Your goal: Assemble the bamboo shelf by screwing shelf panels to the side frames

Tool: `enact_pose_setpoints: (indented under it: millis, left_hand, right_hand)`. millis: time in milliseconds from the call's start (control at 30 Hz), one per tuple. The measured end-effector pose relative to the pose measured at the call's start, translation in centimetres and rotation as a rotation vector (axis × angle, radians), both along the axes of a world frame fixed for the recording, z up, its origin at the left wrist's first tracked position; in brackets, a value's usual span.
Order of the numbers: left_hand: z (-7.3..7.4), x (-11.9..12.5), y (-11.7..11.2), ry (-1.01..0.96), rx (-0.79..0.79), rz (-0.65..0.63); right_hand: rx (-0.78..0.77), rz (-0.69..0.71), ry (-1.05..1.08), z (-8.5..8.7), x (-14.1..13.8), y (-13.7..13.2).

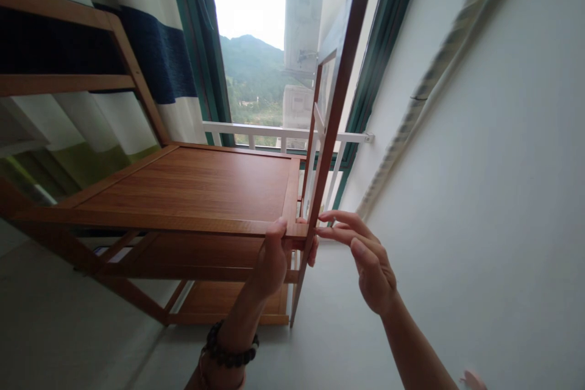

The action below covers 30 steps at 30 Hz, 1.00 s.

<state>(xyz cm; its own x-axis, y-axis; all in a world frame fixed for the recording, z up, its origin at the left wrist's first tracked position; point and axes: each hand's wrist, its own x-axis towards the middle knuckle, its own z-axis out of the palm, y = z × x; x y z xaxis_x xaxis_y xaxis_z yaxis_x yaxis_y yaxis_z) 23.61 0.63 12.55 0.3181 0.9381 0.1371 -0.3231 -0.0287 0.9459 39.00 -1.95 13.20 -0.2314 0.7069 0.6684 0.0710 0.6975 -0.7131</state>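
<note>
My left hand [273, 262], with a dark bead bracelet on its wrist, is closed around the front right corner of a brown wooden shelf unit. Its thumb rests on the edge of the top board [210, 186]; fingertips show beyond the upright side frame [336, 106]. The board meets this frame at that corner. From the right, my right hand [372, 262] reaches to the outer face of the frame at the same joint. Its fingers are drawn together at the wood, around a small thin piece too small to name. The thumb is bent below them.
Lower wooden shelves [233, 301] lie under the top board. Another ladder-like side frame [123, 49] stands at the left by a striped curtain [158, 52]. Behind are a window with a white rail [269, 132] and a white wall [512, 152] on the right.
</note>
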Motion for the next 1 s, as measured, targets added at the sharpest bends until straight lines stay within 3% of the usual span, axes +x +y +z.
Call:
enact_pose_setpoints:
  millis: [200,367,533,733,867,1000]
  left_hand:
    - [-0.1,0.0,0.0,-0.025,-0.052,0.021]
    - [-0.3,-0.1,0.0,-0.047,-0.043,0.002]
    - [-0.1,-0.1,0.0,-0.030,-0.016,-0.006]
    - [-0.1,-0.1,-0.1,-0.028,0.011,-0.009]
    - [0.3,0.0,-0.2,-0.015,0.001,-0.007]
    - [0.4,0.0,-0.2,-0.002,-0.013,-0.014]
  right_hand:
    - [0.010,-0.045,0.082,0.3,0.0,2.0]
    - [0.067,-0.068,-0.034,-0.1,0.3,3.3]
    - [0.161,-0.198,-0.157,-1.0,0.3,3.8]
    - [0.162,-0.278,-0.278,-2.5,0.2,2.0]
    - [0.075,-0.328,-0.182,-3.7,-0.3,-0.4]
    - [0.029,-0.279,-0.127,-3.8,-0.6,-2.7]
